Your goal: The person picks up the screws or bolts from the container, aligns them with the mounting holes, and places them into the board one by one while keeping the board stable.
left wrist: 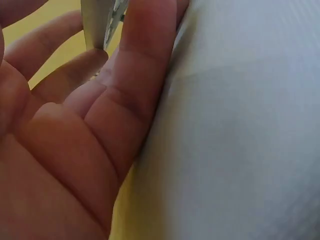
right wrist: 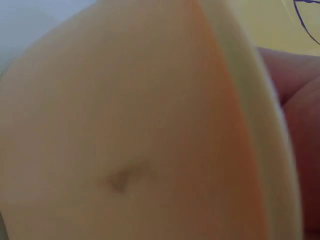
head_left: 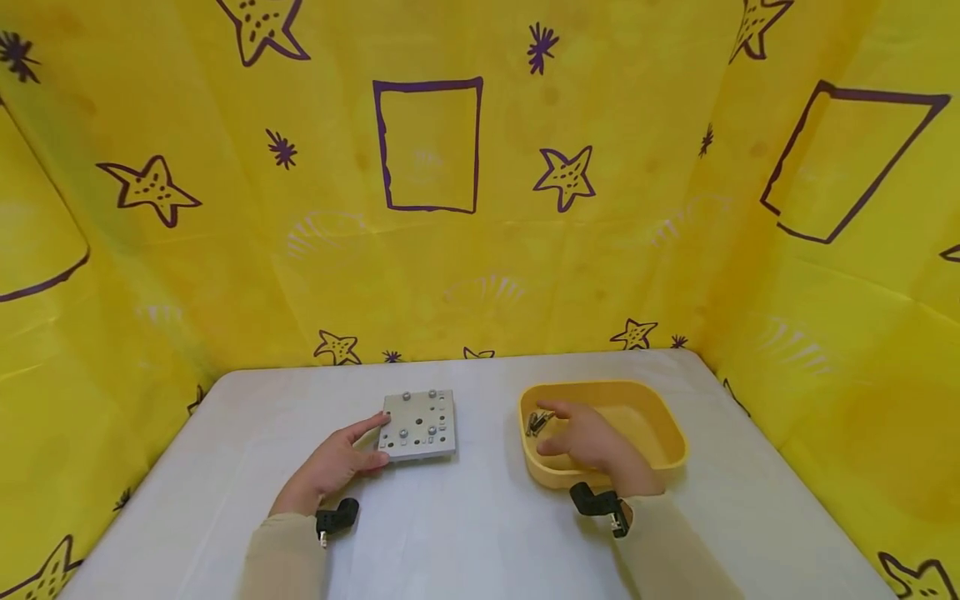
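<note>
A square grey metal plate (head_left: 411, 411) with holes and several bolt heads on its top lies left of centre in the head view. My left hand (head_left: 333, 464) grips its left side, thumb at the near corner and a finger along the upper left edge. The left wrist view shows the plate's edge (left wrist: 95, 25) between the fingers and thumb. Over on the right, my right hand (head_left: 591, 439) reaches into a yellow tray (head_left: 670, 417), thumb and index finger spread beside a small pile of metal screws (head_left: 536, 423). The tray's outer wall (right wrist: 125, 110) hides most of that hand in the right wrist view.
A white tabletop (head_left: 465, 533) carries both the plate and the tray. Yellow cloth walls (head_left: 480, 250) printed with purple stars and frames enclose it at the back and both sides. Each wrist wears a small black camera mount (head_left: 336, 517).
</note>
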A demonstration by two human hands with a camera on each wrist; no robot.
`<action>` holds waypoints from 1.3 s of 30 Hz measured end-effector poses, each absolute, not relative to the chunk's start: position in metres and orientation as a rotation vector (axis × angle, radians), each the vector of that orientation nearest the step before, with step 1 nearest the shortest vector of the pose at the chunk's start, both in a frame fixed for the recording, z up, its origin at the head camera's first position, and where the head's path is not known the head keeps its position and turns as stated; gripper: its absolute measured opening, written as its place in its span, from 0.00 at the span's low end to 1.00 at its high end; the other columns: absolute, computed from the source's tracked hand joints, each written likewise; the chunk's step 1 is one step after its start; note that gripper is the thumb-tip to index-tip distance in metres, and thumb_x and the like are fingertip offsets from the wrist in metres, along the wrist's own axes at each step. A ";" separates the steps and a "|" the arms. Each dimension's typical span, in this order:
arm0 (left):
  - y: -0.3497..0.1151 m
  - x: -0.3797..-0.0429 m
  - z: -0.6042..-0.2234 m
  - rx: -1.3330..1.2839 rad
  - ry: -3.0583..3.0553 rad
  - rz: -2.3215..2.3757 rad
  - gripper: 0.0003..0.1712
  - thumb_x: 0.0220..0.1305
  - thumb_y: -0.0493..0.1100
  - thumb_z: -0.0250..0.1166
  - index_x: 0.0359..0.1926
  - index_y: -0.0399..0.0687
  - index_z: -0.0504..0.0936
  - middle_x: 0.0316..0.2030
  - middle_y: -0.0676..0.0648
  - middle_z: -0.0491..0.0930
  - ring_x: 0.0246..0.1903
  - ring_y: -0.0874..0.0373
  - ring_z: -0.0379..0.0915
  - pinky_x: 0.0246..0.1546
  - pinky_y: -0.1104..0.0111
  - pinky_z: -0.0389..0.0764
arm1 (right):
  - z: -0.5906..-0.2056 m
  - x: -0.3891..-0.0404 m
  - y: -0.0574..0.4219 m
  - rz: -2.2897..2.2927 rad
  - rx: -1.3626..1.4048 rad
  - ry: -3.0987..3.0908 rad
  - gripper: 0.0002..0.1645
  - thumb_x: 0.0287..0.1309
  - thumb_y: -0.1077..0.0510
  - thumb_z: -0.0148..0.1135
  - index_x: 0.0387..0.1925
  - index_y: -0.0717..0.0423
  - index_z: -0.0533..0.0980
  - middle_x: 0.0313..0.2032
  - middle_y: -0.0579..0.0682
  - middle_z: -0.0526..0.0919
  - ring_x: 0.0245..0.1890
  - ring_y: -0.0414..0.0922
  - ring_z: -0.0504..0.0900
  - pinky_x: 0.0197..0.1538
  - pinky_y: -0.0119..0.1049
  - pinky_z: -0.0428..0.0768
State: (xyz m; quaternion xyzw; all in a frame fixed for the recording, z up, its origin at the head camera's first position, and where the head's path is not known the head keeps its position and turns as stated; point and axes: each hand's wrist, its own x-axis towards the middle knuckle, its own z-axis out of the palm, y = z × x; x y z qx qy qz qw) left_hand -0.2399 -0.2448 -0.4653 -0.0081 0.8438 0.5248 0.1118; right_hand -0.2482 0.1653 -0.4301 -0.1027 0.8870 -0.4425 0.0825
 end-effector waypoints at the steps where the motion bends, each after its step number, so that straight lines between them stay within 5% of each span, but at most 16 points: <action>1: -0.245 -0.241 -0.467 -0.017 2.495 1.527 0.46 0.50 0.52 0.79 0.71 0.62 0.71 0.73 0.43 0.60 0.58 0.44 0.64 0.65 0.40 0.51 | -0.431 -0.249 0.164 -1.292 -0.319 2.665 0.40 0.48 0.57 0.79 0.65 0.49 0.75 0.60 0.62 0.76 0.52 0.57 0.79 0.55 0.51 0.76; 7: -0.246 -0.243 -0.470 -0.003 2.537 1.471 0.46 0.50 0.55 0.78 0.71 0.63 0.71 0.75 0.47 0.56 0.72 0.39 0.45 0.66 0.35 0.38 | -0.439 -0.256 0.158 -1.282 -0.289 2.676 0.37 0.46 0.61 0.78 0.62 0.49 0.78 0.56 0.59 0.79 0.55 0.55 0.77 0.59 0.50 0.72; 14: -0.246 -0.242 -0.474 -0.022 2.511 1.502 0.47 0.48 0.57 0.78 0.71 0.64 0.71 0.75 0.43 0.56 0.68 0.40 0.50 0.66 0.35 0.40 | -0.447 -0.261 0.158 -1.295 -0.184 2.652 0.32 0.47 0.65 0.76 0.57 0.52 0.81 0.53 0.56 0.81 0.54 0.54 0.77 0.59 0.52 0.72; 19: -0.245 -0.242 -0.472 -0.023 2.521 1.482 0.47 0.48 0.58 0.78 0.71 0.65 0.71 0.75 0.43 0.56 0.72 0.38 0.45 0.66 0.34 0.40 | -0.450 -0.266 0.157 -1.242 -0.194 2.674 0.30 0.46 0.65 0.77 0.55 0.52 0.82 0.52 0.52 0.82 0.51 0.50 0.77 0.59 0.50 0.72; 39: -0.246 -0.240 -0.471 -0.047 2.511 1.486 0.47 0.49 0.56 0.78 0.71 0.65 0.71 0.74 0.40 0.58 0.72 0.38 0.46 0.66 0.34 0.40 | -0.453 -0.270 0.153 -1.050 -0.373 2.754 0.16 0.49 0.66 0.73 0.41 0.52 0.84 0.38 0.47 0.83 0.33 0.46 0.74 0.40 0.41 0.73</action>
